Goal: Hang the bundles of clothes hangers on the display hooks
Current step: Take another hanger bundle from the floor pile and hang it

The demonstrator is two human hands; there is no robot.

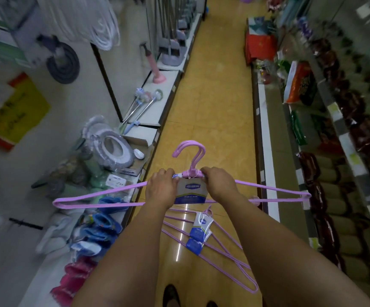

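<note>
From the head view, my left hand (160, 187) and right hand (218, 182) each curl round the top bar of a pink hanger bundle (188, 173), held level over the yellow floor (213, 111). More pink bundles (219, 242) lie on the floor beneath. Shelves of goods (148, 111) crowd the left, packaged stock (325, 151) the right; the aisle between is open ahead. The blue label (189, 192) is unreadable.

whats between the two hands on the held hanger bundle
Head view: the pink hook stem and the blue card label sit between left hand and right hand.
</note>
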